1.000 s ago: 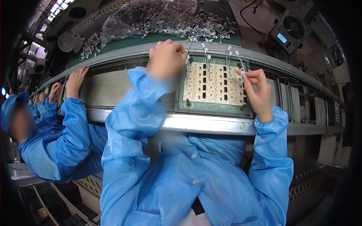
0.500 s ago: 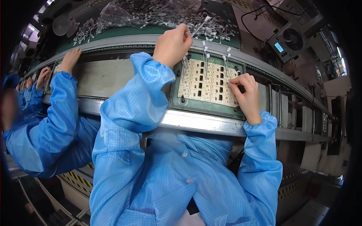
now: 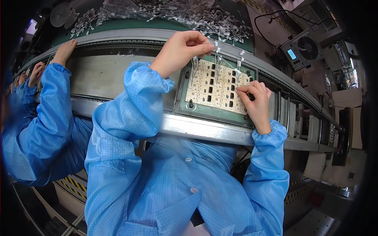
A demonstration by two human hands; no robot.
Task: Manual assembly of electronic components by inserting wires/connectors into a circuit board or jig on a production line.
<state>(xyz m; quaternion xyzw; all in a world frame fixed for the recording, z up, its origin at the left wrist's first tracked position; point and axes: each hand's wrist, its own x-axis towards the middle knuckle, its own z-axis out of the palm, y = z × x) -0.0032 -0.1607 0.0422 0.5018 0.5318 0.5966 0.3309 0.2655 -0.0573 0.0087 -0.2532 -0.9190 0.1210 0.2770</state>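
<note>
A panel of cream circuit boards (image 3: pixel 201 92) with rows of black components lies in a green carrier frame (image 3: pixel 214 113). Thin cables with white plugs (image 3: pixel 241 55) stand over its far side, their ends reaching down onto the boards. At the far edge, my left hand (image 3: pixel 183 49) is closed in a pinch, apparently on a white-plugged cable beside the others; its fingers partly cover it. My right hand (image 3: pixel 256 100) pinches close over the right part of the panel, fingertips at the black components. Whatever lies between those fingertips is too small to make out.
Metal conveyor rails (image 3: pixel 204 128) run along both sides of the carrier. Beyond them a heap of white-plugged cables (image 3: pixel 177 13) lies on a green surface. A box with a fan (image 3: pixel 301 47) stands at the far right. On the left a co-worker's sleeve (image 3: pixel 59 102) reaches over the line.
My left hand has come from near the cable heap down and right to the cables at the panel's far edge. My right fingertips have shifted slightly left and nearer over the boards.
</note>
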